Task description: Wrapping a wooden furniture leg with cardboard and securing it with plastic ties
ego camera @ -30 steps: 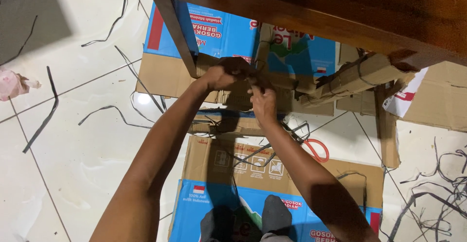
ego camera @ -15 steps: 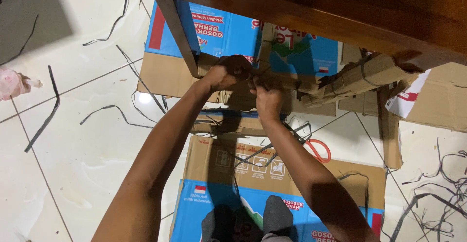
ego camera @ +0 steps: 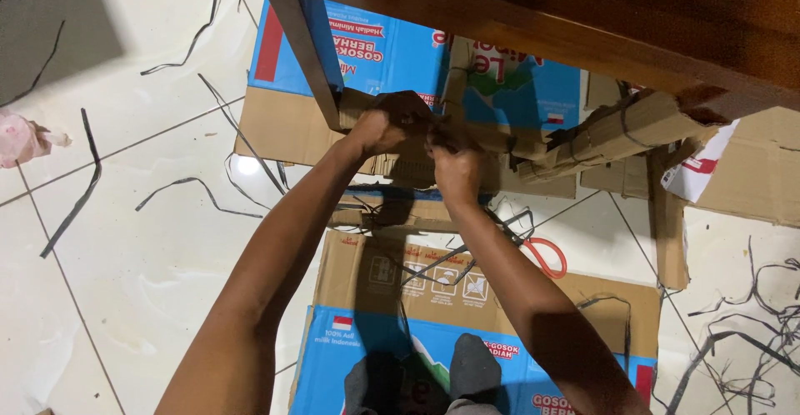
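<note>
Under wooden table (ego camera: 533, 15), both hands gripping brown cardboard roll (ego camera: 583, 136), strap-bound

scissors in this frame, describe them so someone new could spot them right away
Start at the wooden table across the top, then follow the person's right forearm down from the right hand. The scissors lie on the white floor just right of that forearm, partly hidden by it. Their orange-red loop handle is the only such shape among brown cardboard and dark strips.

A home: white tiled floor (ego camera: 142, 240), wooden table (ego camera: 533, 15), flattened cartons (ego camera: 392, 57).
</note>
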